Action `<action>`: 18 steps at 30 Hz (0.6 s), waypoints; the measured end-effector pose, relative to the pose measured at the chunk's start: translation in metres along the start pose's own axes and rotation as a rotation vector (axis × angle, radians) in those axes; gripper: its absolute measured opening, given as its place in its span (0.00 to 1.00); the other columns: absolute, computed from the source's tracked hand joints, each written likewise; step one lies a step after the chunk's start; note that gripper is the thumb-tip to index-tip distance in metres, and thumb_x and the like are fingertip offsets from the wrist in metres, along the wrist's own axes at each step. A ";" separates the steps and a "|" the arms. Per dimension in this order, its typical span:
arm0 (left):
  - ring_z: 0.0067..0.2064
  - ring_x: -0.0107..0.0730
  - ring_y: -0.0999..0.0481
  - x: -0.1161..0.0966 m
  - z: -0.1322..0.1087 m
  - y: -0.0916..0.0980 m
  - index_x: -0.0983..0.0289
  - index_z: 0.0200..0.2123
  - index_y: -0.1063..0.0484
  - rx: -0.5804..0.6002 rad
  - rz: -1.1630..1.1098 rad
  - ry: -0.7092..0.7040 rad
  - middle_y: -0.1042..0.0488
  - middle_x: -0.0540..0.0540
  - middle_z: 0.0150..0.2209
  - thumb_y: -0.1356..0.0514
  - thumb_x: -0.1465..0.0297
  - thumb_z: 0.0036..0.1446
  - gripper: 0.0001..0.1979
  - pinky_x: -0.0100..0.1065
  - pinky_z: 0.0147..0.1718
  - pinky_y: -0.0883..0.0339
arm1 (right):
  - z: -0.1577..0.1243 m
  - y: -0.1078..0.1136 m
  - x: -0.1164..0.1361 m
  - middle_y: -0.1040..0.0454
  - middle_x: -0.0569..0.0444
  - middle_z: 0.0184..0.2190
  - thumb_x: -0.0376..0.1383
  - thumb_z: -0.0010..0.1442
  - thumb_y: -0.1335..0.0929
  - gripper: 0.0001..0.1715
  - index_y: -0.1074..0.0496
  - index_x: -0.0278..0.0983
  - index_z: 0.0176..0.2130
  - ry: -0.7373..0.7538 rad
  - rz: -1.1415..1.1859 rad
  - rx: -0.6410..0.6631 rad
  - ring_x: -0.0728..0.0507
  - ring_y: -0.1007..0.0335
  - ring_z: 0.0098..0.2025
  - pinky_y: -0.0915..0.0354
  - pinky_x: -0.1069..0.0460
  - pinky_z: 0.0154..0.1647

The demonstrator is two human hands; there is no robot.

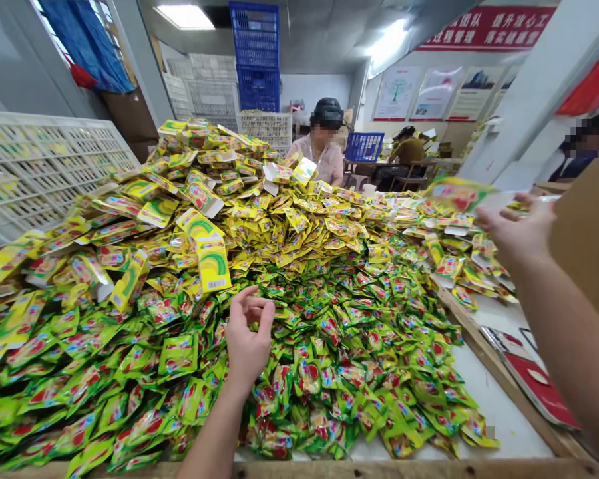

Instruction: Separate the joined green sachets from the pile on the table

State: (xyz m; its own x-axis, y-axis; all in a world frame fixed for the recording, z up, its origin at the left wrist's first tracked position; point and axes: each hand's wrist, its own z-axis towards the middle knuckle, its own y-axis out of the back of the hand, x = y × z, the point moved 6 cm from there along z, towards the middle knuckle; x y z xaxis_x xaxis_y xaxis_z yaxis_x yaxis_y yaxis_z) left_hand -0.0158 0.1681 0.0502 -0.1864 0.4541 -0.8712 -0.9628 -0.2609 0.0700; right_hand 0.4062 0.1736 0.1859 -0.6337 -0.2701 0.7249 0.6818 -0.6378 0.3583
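Note:
My left hand (249,336) hovers over a heap of small green sachets (180,352), its fingers loosely curled, the thumb apart and nothing between them. Just beyond its fingertips stands a yellow box (213,266) with a green curved band and a barcode. Off to the right, my right hand (524,229) is raised over the wooden divider with a yellow-and-green box (456,194) at its fingertips. That box is smeared by motion, and its exact contact with the fingers is hard to see. Yellow sachets (299,223) are piled behind the green ones.
More yellow boxes (160,209) lie over the left heap. Others (449,266) lie beyond the wooden divider (499,372), near a red-and-white booklet (534,376). A white crate (54,173) stands left. One person (324,143) sits opposite; another (592,199) is close on the right.

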 end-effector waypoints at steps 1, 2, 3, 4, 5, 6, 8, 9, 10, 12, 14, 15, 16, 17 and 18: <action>0.28 0.26 0.28 -0.001 0.001 0.002 0.63 0.45 0.38 -0.029 0.014 -0.022 0.28 0.50 0.31 0.41 0.64 0.55 0.16 0.29 0.29 0.31 | 0.004 0.006 -0.003 0.23 0.44 0.31 0.49 0.60 0.38 0.19 0.26 0.39 0.35 -0.018 -0.137 -0.055 0.42 0.27 0.36 0.35 0.50 0.31; 0.28 0.26 0.28 -0.001 0.002 0.003 0.63 0.44 0.38 -0.052 0.022 -0.041 0.28 0.50 0.31 0.41 0.64 0.55 0.15 0.29 0.29 0.32 | 0.003 0.004 -0.007 0.23 0.43 0.34 0.49 0.63 0.41 0.22 0.26 0.39 0.36 -0.054 -0.263 -0.061 0.41 0.27 0.39 0.35 0.48 0.34; 0.28 0.25 0.29 -0.002 0.002 0.004 0.63 0.44 0.37 -0.074 0.023 -0.056 0.29 0.50 0.30 0.41 0.65 0.54 0.15 0.28 0.28 0.32 | -0.003 -0.005 -0.011 0.23 0.43 0.35 0.49 0.63 0.42 0.23 0.26 0.39 0.36 -0.082 -0.371 -0.033 0.40 0.27 0.40 0.34 0.48 0.35; 0.27 0.25 0.29 -0.002 0.003 0.006 0.63 0.43 0.37 -0.102 0.020 -0.069 0.29 0.50 0.30 0.41 0.65 0.54 0.15 0.28 0.29 0.32 | -0.013 -0.021 -0.017 0.23 0.44 0.35 0.48 0.62 0.41 0.21 0.26 0.38 0.35 -0.098 -0.430 0.038 0.40 0.26 0.40 0.33 0.48 0.36; 0.27 0.25 0.29 -0.002 0.003 0.008 0.63 0.43 0.37 -0.137 0.014 -0.082 0.29 0.50 0.30 0.41 0.65 0.54 0.14 0.28 0.29 0.32 | -0.026 -0.043 -0.024 0.22 0.45 0.33 0.47 0.59 0.37 0.17 0.26 0.38 0.32 -0.102 -0.445 0.147 0.40 0.25 0.37 0.33 0.48 0.35; 0.27 0.24 0.29 -0.002 0.003 0.011 0.63 0.43 0.37 -0.177 0.008 -0.092 0.30 0.49 0.29 0.41 0.66 0.54 0.14 0.27 0.29 0.32 | -0.040 -0.066 -0.032 0.22 0.48 0.29 0.45 0.55 0.33 0.13 0.26 0.39 0.27 -0.105 -0.460 0.264 0.41 0.25 0.33 0.32 0.49 0.34; 0.26 0.23 0.30 0.000 0.004 0.016 0.63 0.42 0.37 -0.252 -0.002 -0.107 0.31 0.48 0.29 0.41 0.66 0.54 0.13 0.27 0.28 0.33 | -0.067 -0.109 -0.050 0.24 0.50 0.20 0.41 0.48 0.28 0.12 0.29 0.38 0.19 -0.126 -0.514 0.459 0.41 0.26 0.26 0.33 0.49 0.29; 0.26 0.23 0.31 0.001 0.005 0.018 0.63 0.41 0.37 -0.278 -0.002 -0.108 0.32 0.48 0.28 0.42 0.66 0.55 0.13 0.26 0.28 0.33 | -0.076 -0.125 -0.058 0.26 0.50 0.18 0.39 0.45 0.27 0.14 0.30 0.38 0.16 -0.138 -0.549 0.526 0.39 0.27 0.25 0.34 0.48 0.28; 0.26 0.23 0.31 0.003 0.006 0.019 0.64 0.41 0.37 -0.292 0.002 -0.105 0.32 0.48 0.28 0.42 0.65 0.55 0.12 0.26 0.27 0.33 | -0.083 -0.138 -0.066 0.27 0.48 0.16 0.38 0.43 0.26 0.15 0.32 0.38 0.14 -0.149 -0.584 0.576 0.38 0.27 0.25 0.34 0.47 0.28; 0.26 0.24 0.30 0.006 0.009 0.021 0.64 0.40 0.37 -0.291 0.032 -0.093 0.32 0.49 0.28 0.42 0.65 0.55 0.12 0.27 0.27 0.33 | -0.088 -0.151 -0.076 0.27 0.45 0.17 0.35 0.42 0.26 0.14 0.33 0.37 0.14 -0.157 -0.637 0.646 0.34 0.26 0.29 0.34 0.45 0.30; 0.27 0.26 0.29 0.008 0.011 0.021 0.64 0.39 0.35 -0.271 0.087 -0.082 0.31 0.49 0.28 0.43 0.65 0.55 0.11 0.28 0.28 0.33 | -0.088 -0.153 -0.080 0.25 0.42 0.22 0.33 0.42 0.27 0.08 0.29 0.36 0.18 -0.146 -0.656 0.704 0.31 0.26 0.35 0.33 0.44 0.34; 0.27 0.26 0.29 0.008 0.012 0.021 0.64 0.38 0.34 -0.259 0.116 -0.079 0.31 0.49 0.27 0.43 0.65 0.55 0.10 0.28 0.28 0.32 | -0.088 -0.152 -0.080 0.24 0.41 0.25 0.34 0.43 0.27 0.05 0.27 0.36 0.21 -0.137 -0.653 0.732 0.31 0.26 0.38 0.33 0.44 0.36; 0.27 0.27 0.28 0.007 0.012 0.020 0.64 0.37 0.34 -0.248 0.141 -0.079 0.30 0.49 0.27 0.43 0.65 0.55 0.09 0.29 0.29 0.32 | -0.088 -0.149 -0.080 0.23 0.41 0.29 0.35 0.44 0.27 0.05 0.25 0.35 0.26 -0.127 -0.643 0.760 0.32 0.26 0.40 0.33 0.45 0.38; 0.27 0.27 0.28 0.006 0.012 0.020 0.64 0.36 0.33 -0.240 0.160 -0.081 0.30 0.50 0.27 0.43 0.65 0.55 0.09 0.29 0.29 0.32 | -0.089 -0.146 -0.079 0.22 0.42 0.33 0.36 0.46 0.28 0.09 0.24 0.36 0.31 -0.117 -0.626 0.787 0.33 0.26 0.42 0.33 0.45 0.40; 0.27 0.27 0.28 0.006 0.012 0.019 0.64 0.35 0.33 -0.232 0.171 -0.086 0.29 0.50 0.27 0.43 0.64 0.55 0.09 0.29 0.29 0.32 | -0.091 -0.142 -0.077 0.22 0.43 0.36 0.37 0.47 0.29 0.12 0.23 0.36 0.35 -0.109 -0.605 0.814 0.34 0.26 0.42 0.33 0.46 0.41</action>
State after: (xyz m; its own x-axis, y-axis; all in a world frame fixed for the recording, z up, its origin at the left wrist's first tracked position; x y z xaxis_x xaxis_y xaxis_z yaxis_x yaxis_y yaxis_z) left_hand -0.0373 0.1759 0.0525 -0.3675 0.4545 -0.8114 -0.8475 -0.5229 0.0909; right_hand 0.3244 0.2194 0.0254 -0.9454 0.0275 0.3246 0.3257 0.0495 0.9442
